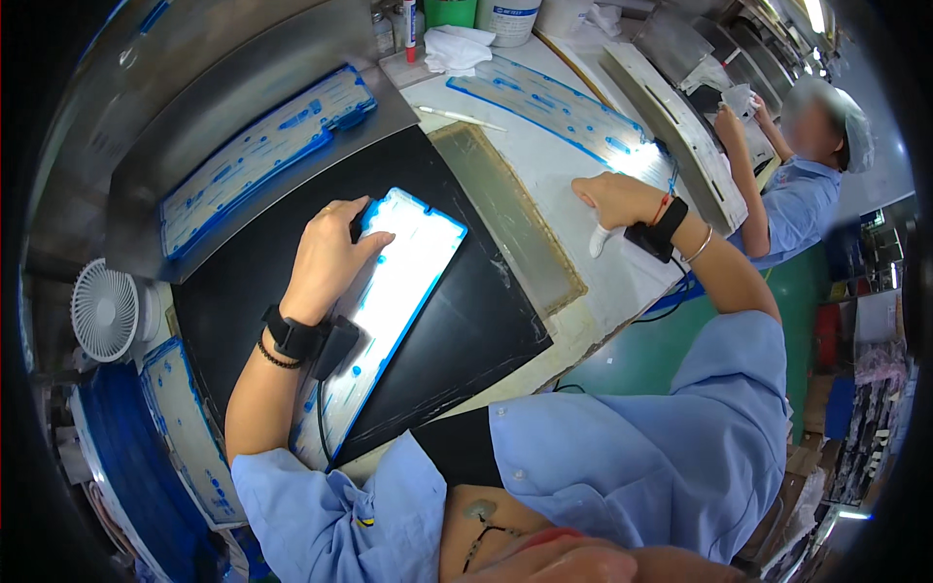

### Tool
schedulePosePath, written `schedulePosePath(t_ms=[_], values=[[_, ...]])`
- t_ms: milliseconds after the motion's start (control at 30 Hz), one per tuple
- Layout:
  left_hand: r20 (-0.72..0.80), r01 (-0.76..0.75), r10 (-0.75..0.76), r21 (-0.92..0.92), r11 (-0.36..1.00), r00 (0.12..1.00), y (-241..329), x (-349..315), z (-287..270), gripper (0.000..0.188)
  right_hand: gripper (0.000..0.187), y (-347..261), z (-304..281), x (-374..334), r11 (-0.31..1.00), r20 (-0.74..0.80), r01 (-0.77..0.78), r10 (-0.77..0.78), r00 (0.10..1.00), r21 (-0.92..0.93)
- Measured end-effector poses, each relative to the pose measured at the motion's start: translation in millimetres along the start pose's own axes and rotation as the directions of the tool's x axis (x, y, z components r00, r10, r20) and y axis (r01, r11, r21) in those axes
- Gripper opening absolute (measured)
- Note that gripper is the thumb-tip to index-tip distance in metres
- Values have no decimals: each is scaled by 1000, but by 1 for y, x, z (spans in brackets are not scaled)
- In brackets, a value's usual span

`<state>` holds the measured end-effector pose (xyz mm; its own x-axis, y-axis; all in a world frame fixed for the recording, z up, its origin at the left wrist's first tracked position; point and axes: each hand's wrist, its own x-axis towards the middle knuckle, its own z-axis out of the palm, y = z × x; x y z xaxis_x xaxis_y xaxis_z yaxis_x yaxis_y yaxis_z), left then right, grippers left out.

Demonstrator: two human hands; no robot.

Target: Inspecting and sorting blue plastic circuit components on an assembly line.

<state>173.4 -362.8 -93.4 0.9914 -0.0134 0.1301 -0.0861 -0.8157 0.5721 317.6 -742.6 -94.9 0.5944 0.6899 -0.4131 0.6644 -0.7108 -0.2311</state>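
Note:
My left hand [335, 248] grips the upper left edge of a long white panel [403, 282] with blue edging and blue spots. Its thumb lies on the glaring top face, and the other fingers curl at the edge. The panel slants over a black mat [466, 340], its near end partly hidden by my left forearm. Over the white tabletop to the right, my right hand [622, 201] is closed with its fingers curled down. A small white piece [598, 241] shows below those fingers; whether they hold it or wear it is unclear. A similar panel [554, 107] lies just beyond.
Another blue-edged panel [267, 155] rests in a metal tray at the far left. A white fan [105, 309] stands left of the mat. A white pen [462, 119], a crumpled cloth [457, 49] and tubs are at the back. A co-worker [797, 185] works at the right.

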Motion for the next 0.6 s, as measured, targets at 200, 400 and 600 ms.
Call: schedulePosePath(t_ms=[200, 400, 600], values=[[-60, -122, 123, 28, 992, 991, -10, -4, 0, 49, 43, 8, -12, 9, 925, 107, -170, 142, 984, 341], [-88, -118, 110, -83, 990, 990, -8, -4, 1, 39, 13, -27, -10, 32, 888, -523, 129, 138, 841, 441], [168, 102, 25, -698, 709, 985, -32, 4, -8, 25, 22, -154, -15, 94, 734, -438, 326, -43, 898, 595]])
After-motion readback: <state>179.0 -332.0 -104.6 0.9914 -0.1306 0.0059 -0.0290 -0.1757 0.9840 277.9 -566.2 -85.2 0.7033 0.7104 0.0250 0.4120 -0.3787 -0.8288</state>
